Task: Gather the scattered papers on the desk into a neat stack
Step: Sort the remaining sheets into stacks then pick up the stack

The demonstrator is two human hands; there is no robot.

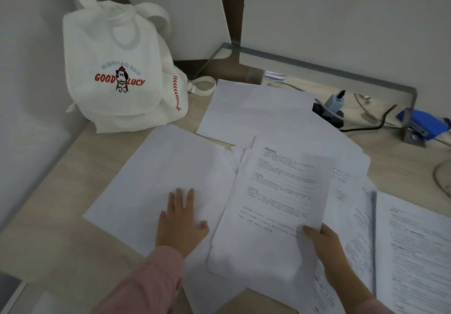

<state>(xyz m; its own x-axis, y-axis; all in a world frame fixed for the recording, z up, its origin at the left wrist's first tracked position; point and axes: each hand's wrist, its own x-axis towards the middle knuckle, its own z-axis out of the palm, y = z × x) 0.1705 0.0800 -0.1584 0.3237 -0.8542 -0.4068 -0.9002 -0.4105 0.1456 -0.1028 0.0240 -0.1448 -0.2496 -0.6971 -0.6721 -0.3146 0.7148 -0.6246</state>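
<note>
The light wood desk (61,228) takes up most of the view, with a white canvas backpack (117,69) parked in the far left corner. Papers are all over the middle and right: a big blank sheet (175,167) on the left, more blank sheets (256,111) further back, and printed pages (415,252) fanned out on the right edge (a power strip (332,113) and what looks like a blue stapler (422,123) sit behind them). The printed sheet (275,206) in the middle is pinched at its right edge by the right hand (324,243), thumb on top. The left hand (180,221) lies flat, fingers spread, pressing down on the blank sheet, holding nothing. So I'd say gathering has only just got going, nothing is stacked yet. Next move is probably laying the held sheet onto the pinned one and squaring the edges, then pulling in the far ones.
</note>
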